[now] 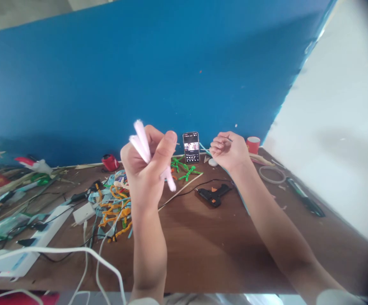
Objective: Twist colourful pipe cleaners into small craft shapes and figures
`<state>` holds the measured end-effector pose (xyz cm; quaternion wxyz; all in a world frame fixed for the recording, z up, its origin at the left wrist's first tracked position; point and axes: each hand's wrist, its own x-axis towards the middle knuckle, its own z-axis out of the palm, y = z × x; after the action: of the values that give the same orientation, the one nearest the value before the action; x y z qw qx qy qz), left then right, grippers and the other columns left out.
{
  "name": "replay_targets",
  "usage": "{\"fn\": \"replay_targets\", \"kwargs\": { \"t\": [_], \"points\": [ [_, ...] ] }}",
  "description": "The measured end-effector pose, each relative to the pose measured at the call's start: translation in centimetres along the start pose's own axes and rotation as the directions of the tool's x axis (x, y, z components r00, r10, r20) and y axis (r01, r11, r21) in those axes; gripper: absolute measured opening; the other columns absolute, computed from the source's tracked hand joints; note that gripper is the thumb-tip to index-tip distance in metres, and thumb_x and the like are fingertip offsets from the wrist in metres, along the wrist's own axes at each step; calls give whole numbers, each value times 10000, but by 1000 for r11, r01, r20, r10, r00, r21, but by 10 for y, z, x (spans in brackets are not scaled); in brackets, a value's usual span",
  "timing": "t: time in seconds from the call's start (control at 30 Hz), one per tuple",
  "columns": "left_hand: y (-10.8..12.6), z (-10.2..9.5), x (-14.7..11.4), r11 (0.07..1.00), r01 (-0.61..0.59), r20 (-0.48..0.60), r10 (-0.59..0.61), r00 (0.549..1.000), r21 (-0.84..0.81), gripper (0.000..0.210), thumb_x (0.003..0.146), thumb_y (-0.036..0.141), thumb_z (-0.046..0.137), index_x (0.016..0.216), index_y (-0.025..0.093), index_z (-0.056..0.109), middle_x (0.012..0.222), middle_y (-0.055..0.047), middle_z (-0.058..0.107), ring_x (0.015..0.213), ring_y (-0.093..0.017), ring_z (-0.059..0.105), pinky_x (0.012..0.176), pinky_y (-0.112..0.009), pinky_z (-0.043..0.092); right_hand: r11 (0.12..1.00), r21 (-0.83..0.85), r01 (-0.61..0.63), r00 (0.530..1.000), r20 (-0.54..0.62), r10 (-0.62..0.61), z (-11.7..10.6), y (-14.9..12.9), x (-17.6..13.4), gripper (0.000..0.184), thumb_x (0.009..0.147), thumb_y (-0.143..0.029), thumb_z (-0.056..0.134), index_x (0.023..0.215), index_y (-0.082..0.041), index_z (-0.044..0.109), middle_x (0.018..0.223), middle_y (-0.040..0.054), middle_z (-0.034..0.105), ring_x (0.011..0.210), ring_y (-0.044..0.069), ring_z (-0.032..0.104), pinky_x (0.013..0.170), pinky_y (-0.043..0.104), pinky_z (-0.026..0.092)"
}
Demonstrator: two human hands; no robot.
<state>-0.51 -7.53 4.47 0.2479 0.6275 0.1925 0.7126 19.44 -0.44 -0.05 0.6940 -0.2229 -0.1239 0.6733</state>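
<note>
My left hand (150, 161) is raised above the table, closed around a bundle of pale pink pipe cleaners (142, 142). Two ends stick up past the fingers, and another part hangs out below the thumb. To its right, apart from it, my right hand (230, 150) is held up with the fingers curled in. A thin dark tip shows at those fingers; what it belongs to is hidden. Beyond and between both hands a phone (191, 148) stands upright with its screen lit. Green twisted pipe cleaner pieces (188, 173) lie in front of it.
A black glue gun (213, 195) lies on the brown table (203, 250). At left are tangled orange and blue pipe cleaners (115, 207), a white power strip (40, 237) and loose cables. A tape ring (272, 174), a dark pen-like tool (305, 198) and a red cup (253, 145) are at right.
</note>
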Motion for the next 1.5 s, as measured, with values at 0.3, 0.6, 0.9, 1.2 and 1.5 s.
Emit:
{"fn": "replay_targets", "kwargs": {
  "t": [0.3,0.6,0.9,1.2,1.5],
  "points": [
    [9,4,-3,999,-10,-7,11,1000,48,343,870,303,723,609,211,520,486,52,391,429,-76,320,432,-307,202,998,-59,38,999,-11,-38,1,-1,-1,225,753,-100,527,681,-219,350,515,-77,343,439,51,303,431,210,235],
    [9,5,-4,1000,20,19,-20,1000,-12,336,899,341,694,627,209,547,467,56,396,382,-63,352,397,-288,222,997,-78,25,999,-18,-27,1,0,0,264,741,-83,546,666,-219,333,507,-75,348,434,51,301,428,220,230],
    [15,2,-5,993,77,50,-82,995,85,415,909,542,630,651,227,551,462,35,407,372,-70,384,405,-284,232,999,-50,11,1000,-16,-12,-1,0,3,287,727,-47,547,656,-215,326,488,-76,345,427,47,301,422,208,223],
    [15,5,-2,999,47,40,-48,998,23,347,895,535,656,751,232,567,455,59,391,346,-63,353,392,-269,234,998,-64,-17,1000,10,18,-2,2,5,295,703,-31,538,652,-218,315,481,-78,338,421,47,294,418,206,224],
    [16,3,-3,997,70,86,-73,994,34,321,905,505,650,747,232,593,459,45,418,361,-72,371,397,-279,228,999,-28,25,999,-32,-26,1,2,2,282,729,-61,545,649,-218,325,485,-73,347,432,57,300,430,215,217]
  ]
}}
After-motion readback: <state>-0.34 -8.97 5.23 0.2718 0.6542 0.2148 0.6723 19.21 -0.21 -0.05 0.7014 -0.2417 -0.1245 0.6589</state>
